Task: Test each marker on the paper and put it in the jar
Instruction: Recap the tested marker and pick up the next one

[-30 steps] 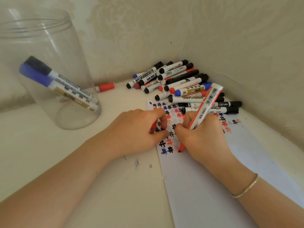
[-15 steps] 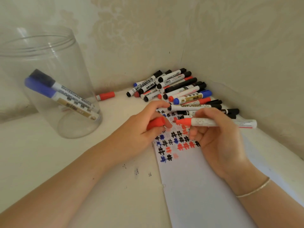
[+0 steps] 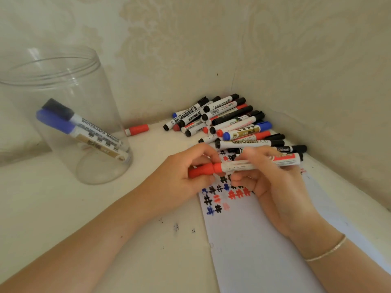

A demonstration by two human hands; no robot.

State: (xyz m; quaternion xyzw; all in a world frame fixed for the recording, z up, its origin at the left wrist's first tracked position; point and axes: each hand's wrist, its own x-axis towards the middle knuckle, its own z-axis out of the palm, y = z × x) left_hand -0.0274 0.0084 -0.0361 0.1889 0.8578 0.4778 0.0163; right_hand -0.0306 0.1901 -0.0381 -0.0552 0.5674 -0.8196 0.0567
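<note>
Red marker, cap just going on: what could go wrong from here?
1. The red cap held by the left hand may not be pushed fully home on the red marker in the right hand; it could pop off in the jar.
2. The marker pile sits close behind; a stray elbow or wrist could scatter it.
3. Fresh marks on the paper lie under both hands and may smear.
</note>
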